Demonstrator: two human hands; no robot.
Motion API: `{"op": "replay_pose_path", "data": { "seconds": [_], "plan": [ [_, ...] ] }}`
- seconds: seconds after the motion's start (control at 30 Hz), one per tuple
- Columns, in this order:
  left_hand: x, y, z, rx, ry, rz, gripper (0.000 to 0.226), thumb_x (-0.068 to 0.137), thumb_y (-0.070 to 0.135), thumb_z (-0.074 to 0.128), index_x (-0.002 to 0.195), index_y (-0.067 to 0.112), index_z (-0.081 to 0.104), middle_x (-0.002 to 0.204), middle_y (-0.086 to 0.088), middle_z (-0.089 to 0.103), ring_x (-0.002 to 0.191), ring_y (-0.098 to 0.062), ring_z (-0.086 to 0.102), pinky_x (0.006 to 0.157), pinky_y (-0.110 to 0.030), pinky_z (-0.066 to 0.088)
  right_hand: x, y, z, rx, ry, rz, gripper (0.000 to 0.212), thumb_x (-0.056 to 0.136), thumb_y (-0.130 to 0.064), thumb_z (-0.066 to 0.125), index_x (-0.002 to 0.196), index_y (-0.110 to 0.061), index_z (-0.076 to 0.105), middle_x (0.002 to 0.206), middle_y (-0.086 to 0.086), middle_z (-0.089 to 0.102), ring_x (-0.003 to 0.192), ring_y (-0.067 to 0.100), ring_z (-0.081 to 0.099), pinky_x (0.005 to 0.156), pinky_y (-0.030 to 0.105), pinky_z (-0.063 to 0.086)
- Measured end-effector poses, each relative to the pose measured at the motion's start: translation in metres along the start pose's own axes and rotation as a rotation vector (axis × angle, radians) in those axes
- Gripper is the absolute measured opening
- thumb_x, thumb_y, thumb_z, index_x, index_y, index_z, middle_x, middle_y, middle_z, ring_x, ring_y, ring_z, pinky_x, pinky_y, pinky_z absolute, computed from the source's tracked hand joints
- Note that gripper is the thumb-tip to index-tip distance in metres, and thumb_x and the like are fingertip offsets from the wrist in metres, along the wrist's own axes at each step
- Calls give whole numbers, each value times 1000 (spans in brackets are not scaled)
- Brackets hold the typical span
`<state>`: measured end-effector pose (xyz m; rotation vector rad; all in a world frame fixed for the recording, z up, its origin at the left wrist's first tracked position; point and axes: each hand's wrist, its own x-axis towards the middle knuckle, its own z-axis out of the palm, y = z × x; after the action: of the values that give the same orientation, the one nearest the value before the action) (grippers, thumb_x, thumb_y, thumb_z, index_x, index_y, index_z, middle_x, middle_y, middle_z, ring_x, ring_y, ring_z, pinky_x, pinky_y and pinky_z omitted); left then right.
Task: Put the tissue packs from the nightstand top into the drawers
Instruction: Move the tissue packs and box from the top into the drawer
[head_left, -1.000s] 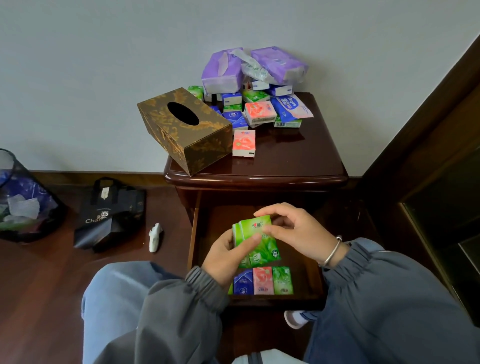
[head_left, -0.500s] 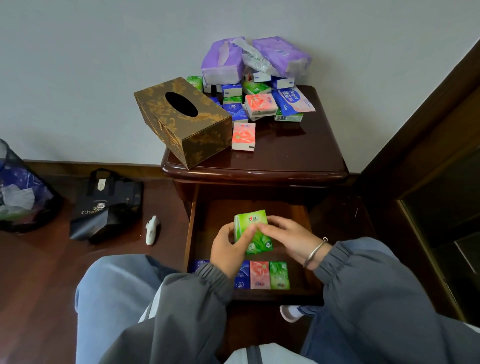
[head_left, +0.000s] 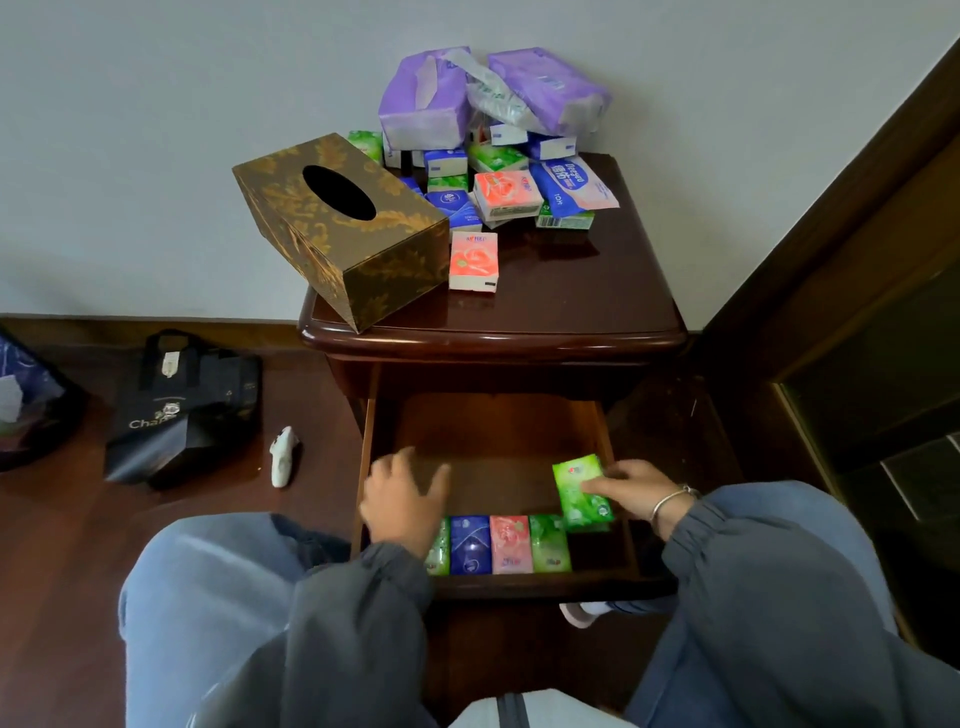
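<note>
Dark wood drawer (head_left: 498, 431) stands pulled out, its back half bare. At its left wall the left hand (head_left: 402, 499) hovers, blurred, fingers loosely spread and holding nothing. A row of packs (head_left: 510, 543) lines the front edge, leaving a gap at the right end. Above that gap, near the right wall, the right hand (head_left: 631, 491) pinches a green tissue pack (head_left: 581, 491) in its fingers.

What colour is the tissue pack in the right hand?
The tissue pack in the right hand is bright green; the head view shows it.
</note>
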<state>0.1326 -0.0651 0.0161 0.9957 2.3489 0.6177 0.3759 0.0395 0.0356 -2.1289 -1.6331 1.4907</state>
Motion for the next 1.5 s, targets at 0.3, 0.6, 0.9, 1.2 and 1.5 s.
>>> {"op": "replay_pose_path", "data": {
  "seconds": [0.3,0.6,0.9,1.2,1.5],
  "plan": [
    [24,-45,-1,-89,-69,-353,54,95,35,47,138,6,34,141,-18,36,127,-38,38,104,-47,30,10,-9,19,-715,-11,129,44,80,-38,64,114,-11,55,108,6,61,95,22,61,68,27,45],
    [25,-48,5,-174,-156,-380,52,97,32,44,140,7,30,141,-19,36,126,-40,39,105,-47,33,18,-3,44,-916,-106,134,34,95,-17,52,126,-3,53,128,10,58,117,22,57,85,26,46],
    [27,-47,8,-146,-139,-388,47,96,31,45,135,6,34,138,-19,39,125,-39,40,104,-47,34,26,10,54,-1073,-3,20,31,97,-8,42,124,-7,56,128,10,57,117,25,57,92,31,48],
    [26,-48,8,-128,-123,-384,45,96,31,45,132,6,36,137,-19,40,125,-39,39,104,-47,34,42,26,54,-1291,82,-379,32,93,-9,41,121,-15,55,126,5,49,122,25,40,98,38,34],
    [28,-51,9,-121,-119,-371,46,96,36,46,130,7,39,134,-18,43,122,-39,43,102,-45,37,67,20,57,-1104,-277,-307,51,88,1,48,138,-10,41,135,15,51,123,30,50,100,33,41]
  ]
}}
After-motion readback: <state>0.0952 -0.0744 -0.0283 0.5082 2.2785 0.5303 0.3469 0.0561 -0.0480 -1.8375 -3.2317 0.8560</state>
